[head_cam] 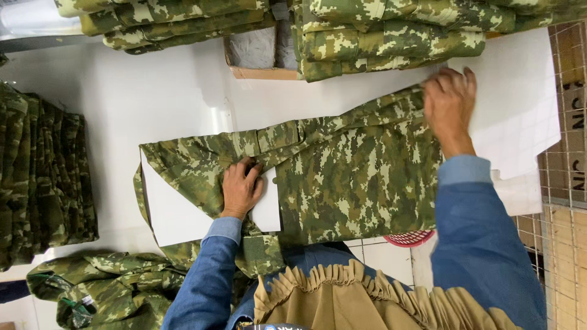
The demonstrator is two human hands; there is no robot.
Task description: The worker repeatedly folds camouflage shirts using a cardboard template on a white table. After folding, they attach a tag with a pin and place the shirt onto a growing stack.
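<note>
garment: our camouflage garment (342, 177) lies flat across the white table (153, 91), its near edge hanging just over the table edge towards us.
board: a white folding board (174, 214) sits partly under the cloth at the left end; one corner pokes out beside our left hand.
left hand: our left hand (240, 188) is palm down on the fold over the board, fingers bent and slightly spread, pressing cloth rather than pinching it.
right hand: our right hand (449, 101) is on the far right end of the garment, fingers curled together over the edge; we cannot tell whether they pinch the cloth or just press it.
risk, board slip: if the left hand eases off, we judge the board could slide and the fold go crooked.
risk, pull: a hard tug from the right end could drag cloth out from under the left palm and wrinkle the middle.
risk, overhang: the near edge could sag off the table and skew the fold.
risk, clutter: the folded camouflage stacks (391, 36) are close behind the right hand, so a wide sweep could snag them.
neighbours: a loose camouflage heap (104, 287) lies near our left elbow, well apart from the fold.
</note>
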